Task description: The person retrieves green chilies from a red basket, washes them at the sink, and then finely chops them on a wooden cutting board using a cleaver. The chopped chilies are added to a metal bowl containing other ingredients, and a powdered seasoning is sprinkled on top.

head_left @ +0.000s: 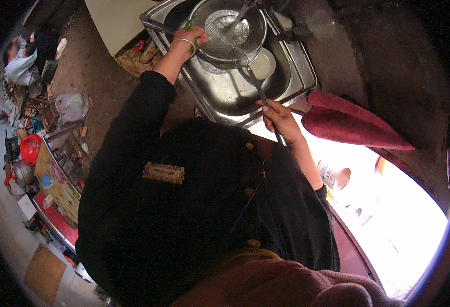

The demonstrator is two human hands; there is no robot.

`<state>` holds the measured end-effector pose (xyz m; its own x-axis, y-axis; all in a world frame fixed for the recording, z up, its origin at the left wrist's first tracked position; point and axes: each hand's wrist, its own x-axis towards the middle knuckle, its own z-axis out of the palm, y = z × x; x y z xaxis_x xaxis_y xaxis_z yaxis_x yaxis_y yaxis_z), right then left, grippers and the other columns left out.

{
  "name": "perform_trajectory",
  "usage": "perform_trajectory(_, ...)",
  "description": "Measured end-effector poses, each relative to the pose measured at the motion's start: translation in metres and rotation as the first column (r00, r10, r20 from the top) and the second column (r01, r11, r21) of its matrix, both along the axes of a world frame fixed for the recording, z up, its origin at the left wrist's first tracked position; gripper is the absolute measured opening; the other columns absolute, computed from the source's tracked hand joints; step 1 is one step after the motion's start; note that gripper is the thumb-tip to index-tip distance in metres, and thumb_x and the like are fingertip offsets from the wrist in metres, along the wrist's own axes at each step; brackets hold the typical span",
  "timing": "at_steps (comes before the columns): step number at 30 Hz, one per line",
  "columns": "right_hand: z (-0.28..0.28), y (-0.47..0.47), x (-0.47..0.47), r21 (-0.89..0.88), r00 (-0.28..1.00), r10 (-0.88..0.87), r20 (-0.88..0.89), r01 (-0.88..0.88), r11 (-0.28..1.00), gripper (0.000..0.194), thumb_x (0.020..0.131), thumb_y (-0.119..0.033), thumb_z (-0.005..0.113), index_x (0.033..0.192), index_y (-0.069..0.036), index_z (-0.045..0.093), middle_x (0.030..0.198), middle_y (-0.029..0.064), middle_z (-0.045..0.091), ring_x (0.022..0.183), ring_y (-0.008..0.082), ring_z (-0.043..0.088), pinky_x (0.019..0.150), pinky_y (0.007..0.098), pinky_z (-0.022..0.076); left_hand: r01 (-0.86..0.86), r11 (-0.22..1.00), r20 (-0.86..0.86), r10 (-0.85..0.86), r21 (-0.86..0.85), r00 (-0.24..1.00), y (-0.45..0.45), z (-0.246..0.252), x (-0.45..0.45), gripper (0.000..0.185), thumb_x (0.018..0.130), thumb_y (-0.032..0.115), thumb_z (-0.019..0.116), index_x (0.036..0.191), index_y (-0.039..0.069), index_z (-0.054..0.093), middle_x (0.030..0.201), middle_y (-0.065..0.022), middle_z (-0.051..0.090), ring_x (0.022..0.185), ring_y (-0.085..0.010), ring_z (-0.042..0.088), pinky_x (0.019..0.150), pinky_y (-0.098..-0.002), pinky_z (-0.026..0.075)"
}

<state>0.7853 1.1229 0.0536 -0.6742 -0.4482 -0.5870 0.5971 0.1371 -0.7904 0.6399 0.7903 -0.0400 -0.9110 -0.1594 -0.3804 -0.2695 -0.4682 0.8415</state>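
A round wire-mesh strainer (217, 50) is held over a stainless-steel sink (229, 92). My right hand (280, 119) grips its long metal handle (261, 92). At the strainer's left rim is my left hand (190, 42), its fingers closed around some green leaves (188, 25) that stick out on both sides. Whether these fingers also hold the rim cannot be told. A dark faucet (244, 10) reaches over the mesh, and a bright, wet-looking patch shows below it. Partly behind the strainer, a white bowl (264, 64) sits in the basin.
Dark-red cloth (348, 121) hangs right of the sink, beside a glaring bright opening. A pale panel (117, 23) stands to the left. Farther left, a person (21, 63) sits low near scattered wood. A red plastic basin (30, 149) and a patterned tabletop (56, 180) are behind.
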Motion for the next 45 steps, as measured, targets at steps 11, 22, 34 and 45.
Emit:
perform_trajectory(11,-0.021,0.000,0.005,0.501,0.598,0.309,-0.740,0.184,0.846,0.045,0.085,-0.012,0.059,0.127,-0.003,0.047,0.078,0.0142,0.062,0.069,0.0247,0.060,0.065,0.0342,0.0485,0.096,0.995,0.020,-0.097,0.039,0.995,0.020,0.005,0.001,0.015,0.082,0.012,0.065,0.090,0.001,0.062,0.082,-0.0120,0.061,0.075,-0.0243,0.059,0.069,-0.0395,0.049)
perform_trajectory(22,-0.032,-0.002,0.005,0.647,0.514,0.460,-0.724,0.277,0.710,0.060,0.078,-0.002,0.057,0.134,-0.011,0.038,0.088,0.0215,0.060,0.075,0.0372,0.060,0.065,0.0443,0.0490,-0.396,0.882,0.131,0.374,0.257,0.918,-0.016,-0.014,-0.045,0.025,0.093,0.030,0.049,0.089,0.006,0.059,0.074,-0.0039,0.053,0.077,-0.0228,0.054,0.071,-0.0422,0.039)
perform_trajectory(34,-0.044,0.021,0.011,0.684,0.427,0.537,-0.728,0.399,0.610,0.064,0.078,-0.007,0.057,0.138,-0.014,0.035,0.079,0.0141,0.058,0.063,0.0312,0.059,0.052,0.0402,0.0485,-0.019,0.897,-0.196,0.117,0.442,0.974,0.024,0.009,-0.078,0.022,0.090,0.023,0.049,0.082,0.004,0.057,0.100,-0.0104,0.063,0.097,-0.0229,0.055,0.095,-0.0385,0.037)
perform_trajectory(45,-0.054,0.006,0.012,0.783,0.404,0.686,-0.605,0.147,0.604,0.065,0.077,-0.007,0.057,0.138,-0.014,0.034,0.078,0.0155,0.058,0.063,0.0317,0.060,0.054,0.0401,0.0492,-0.181,0.962,-0.116,0.207,0.204,0.971,0.023,-0.008,-0.072,0.027,0.096,0.026,0.042,0.091,0.003,0.055,0.107,-0.0153,0.061,0.092,-0.0250,0.056,0.089,-0.0387,0.042)
